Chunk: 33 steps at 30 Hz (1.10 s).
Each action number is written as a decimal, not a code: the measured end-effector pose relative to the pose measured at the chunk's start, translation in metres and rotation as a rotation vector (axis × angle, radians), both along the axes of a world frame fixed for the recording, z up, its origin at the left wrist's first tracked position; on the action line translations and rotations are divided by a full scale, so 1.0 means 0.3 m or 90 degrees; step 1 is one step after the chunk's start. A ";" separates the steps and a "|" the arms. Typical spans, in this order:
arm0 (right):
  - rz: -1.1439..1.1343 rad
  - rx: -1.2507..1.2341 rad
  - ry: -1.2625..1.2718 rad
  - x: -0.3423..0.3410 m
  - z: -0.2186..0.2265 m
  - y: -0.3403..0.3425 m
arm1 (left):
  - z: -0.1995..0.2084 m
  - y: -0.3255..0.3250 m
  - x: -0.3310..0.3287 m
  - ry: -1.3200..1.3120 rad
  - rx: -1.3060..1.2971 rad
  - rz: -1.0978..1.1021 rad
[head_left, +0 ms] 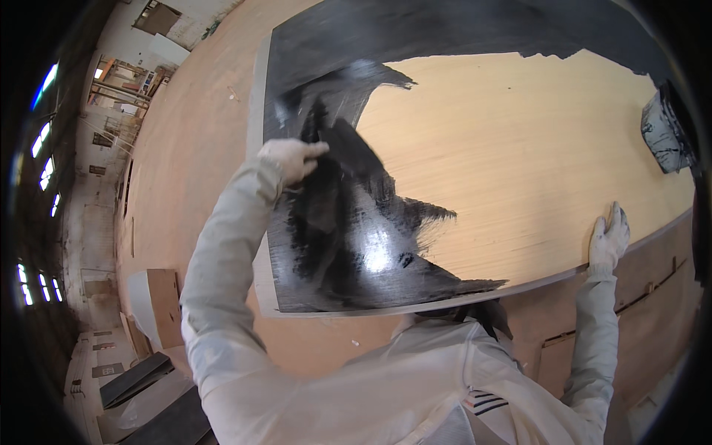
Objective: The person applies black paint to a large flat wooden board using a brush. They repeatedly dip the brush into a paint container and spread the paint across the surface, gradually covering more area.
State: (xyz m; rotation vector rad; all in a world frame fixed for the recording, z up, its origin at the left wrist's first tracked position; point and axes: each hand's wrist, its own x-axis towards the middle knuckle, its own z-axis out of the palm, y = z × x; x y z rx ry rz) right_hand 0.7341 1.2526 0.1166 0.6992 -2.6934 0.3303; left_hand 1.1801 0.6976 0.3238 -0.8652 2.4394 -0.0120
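A large wood-coloured panel (pixel 512 141) lies before me, with wet black coating (pixel 371 222) along its left side and far edge. The coating's border is ragged, with brushed streaks. My left hand (pixel 291 159), in a pale glove, is over the coated left part. Its fingers are closed around what looks like a flat black spreader (pixel 352 150); the grip is partly lost against the black. On the near right edge of the panel rests my right hand (pixel 610 239), also gloved, fingers stretched out, holding nothing. Beyond it stands a black-smeared container (pixel 662 133) on the panel.
The panel's near edge runs just in front of my body. Reddish-brown floor (pixel 200 104) surrounds it. At lower left are a box-like wooden piece (pixel 159 308) and dark boards (pixel 135 380). Shelving (pixel 122 89) stands by the far left wall.
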 end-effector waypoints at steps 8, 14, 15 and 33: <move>-0.038 0.019 0.010 -0.008 0.000 0.013 | 0.027 0.011 -0.156 -0.009 0.036 -0.053; -0.017 0.005 0.008 0.010 0.000 0.000 | -0.029 -0.137 -0.228 -0.016 -0.103 0.059; -0.012 0.002 0.013 0.009 -0.001 -0.003 | -0.050 -0.130 -0.245 -0.028 -0.117 0.028; -0.043 -0.003 -0.016 0.035 0.033 -0.030 | -0.015 -0.064 -0.387 0.022 -0.076 -0.041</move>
